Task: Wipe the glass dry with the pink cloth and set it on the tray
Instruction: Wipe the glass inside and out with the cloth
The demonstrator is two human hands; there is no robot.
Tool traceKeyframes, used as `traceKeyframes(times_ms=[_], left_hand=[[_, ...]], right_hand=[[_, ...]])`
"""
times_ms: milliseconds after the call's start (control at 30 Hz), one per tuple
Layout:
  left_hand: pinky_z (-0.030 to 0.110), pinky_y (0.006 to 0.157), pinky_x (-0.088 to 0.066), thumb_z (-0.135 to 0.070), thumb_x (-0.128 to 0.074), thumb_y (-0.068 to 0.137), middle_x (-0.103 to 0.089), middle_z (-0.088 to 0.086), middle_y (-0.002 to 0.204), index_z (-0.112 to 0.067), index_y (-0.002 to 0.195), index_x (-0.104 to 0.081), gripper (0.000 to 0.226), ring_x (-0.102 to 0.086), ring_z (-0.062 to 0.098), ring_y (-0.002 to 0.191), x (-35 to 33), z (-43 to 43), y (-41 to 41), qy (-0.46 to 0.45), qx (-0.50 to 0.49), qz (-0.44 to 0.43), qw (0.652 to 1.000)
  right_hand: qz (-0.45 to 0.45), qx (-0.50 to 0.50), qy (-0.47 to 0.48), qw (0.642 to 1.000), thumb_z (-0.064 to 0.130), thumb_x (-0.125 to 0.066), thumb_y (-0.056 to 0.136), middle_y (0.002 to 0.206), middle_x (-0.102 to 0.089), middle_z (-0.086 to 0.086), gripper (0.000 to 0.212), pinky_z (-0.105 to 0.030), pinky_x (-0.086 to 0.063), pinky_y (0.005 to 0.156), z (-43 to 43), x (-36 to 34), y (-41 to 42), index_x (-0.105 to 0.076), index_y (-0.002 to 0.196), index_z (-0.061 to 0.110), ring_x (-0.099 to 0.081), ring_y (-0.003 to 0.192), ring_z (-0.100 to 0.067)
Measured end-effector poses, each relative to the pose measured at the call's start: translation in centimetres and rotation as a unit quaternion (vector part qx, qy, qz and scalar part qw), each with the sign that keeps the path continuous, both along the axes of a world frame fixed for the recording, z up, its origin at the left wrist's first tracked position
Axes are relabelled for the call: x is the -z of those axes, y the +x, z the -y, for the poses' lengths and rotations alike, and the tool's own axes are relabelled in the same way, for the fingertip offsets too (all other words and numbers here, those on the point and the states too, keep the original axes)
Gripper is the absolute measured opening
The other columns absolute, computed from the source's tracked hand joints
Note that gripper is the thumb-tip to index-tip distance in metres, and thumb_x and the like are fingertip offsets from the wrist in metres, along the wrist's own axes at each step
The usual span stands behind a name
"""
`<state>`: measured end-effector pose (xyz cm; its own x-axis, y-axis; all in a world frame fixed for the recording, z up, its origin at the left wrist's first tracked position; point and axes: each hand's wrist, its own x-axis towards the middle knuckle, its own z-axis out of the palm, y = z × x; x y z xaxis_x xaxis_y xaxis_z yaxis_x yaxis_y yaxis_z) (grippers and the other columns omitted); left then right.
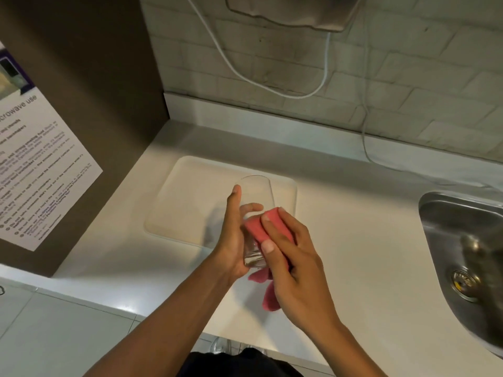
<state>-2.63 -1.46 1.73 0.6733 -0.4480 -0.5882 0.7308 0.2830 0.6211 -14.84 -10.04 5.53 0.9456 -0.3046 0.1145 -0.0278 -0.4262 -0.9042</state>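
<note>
While the clear, tall drinking glass (254, 213) is held tilted above the white countertop (353, 240), with its open mouth toward 12 o'clock and its thick base toward 6 o'clock, the wiping step is judged to be in progress. The glass is wrapped by the left hand (231, 240), fingers curled round its lower wall. The folded pink cloth (261, 227) is pressed flat against the wall by the right hand (294, 268), fingers close together, a loose end hanging below. The pale rectangular plastic tray (185, 202) lies beneath and toward 11 o'clock, not yet touched. For good drying, the glass should be turned slowly against the cloth, the inside and base included. Light pressure is advised, since wet glass is probably slippery.
</note>
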Motion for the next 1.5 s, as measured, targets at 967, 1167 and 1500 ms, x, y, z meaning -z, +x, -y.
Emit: traceKeyframes(times_ms=[967,1167,1500], left_hand=[[0.048,0.08,-0.061,-0.087,-0.056,0.08,-0.072,0.02,0.11,-0.01,0.12,-0.073,0.088,-0.074,0.036,0.094,0.4,0.4,0.2,-0.019,-0.028,0.0,0.999],[0.06,0.102,-0.056,-0.085,-0.056,0.083,-0.066,0.037,0.133,-0.001,0.131,-0.069,0.098,-0.067,0.05,0.124,0.3,0.9,-1.1,-0.008,-0.015,-0.01,1.0],[0.058,0.096,-0.058,-0.084,-0.058,0.083,-0.069,0.027,0.117,0.0,0.131,-0.067,0.097,-0.071,0.042,0.106,0.1,0.8,-1.9,-0.024,-0.022,-0.008,0.999]], right_hand=[[-0.006,-0.039,-0.048,0.998,0.034,-0.05,0.105,0.152,-0.032,0.03,0.039,-0.029,-0.061,0.084,1.1,-0.5,0.0,-0.053,0.142,0.046,-0.063,0.118,-0.012],[-0.026,0.019,-0.045,0.998,0.038,-0.047,0.105,0.149,-0.039,0.028,0.037,-0.009,-0.037,0.107,1.9,-0.7,1.5,-0.056,0.14,0.043,-0.038,0.131,0.017],[-0.023,0.034,-0.058,0.997,0.034,-0.045,0.106,0.151,-0.041,0.021,0.038,-0.02,-0.04,0.11,1.7,-0.5,0.9,-0.054,0.143,0.039,-0.042,0.134,0.007]])
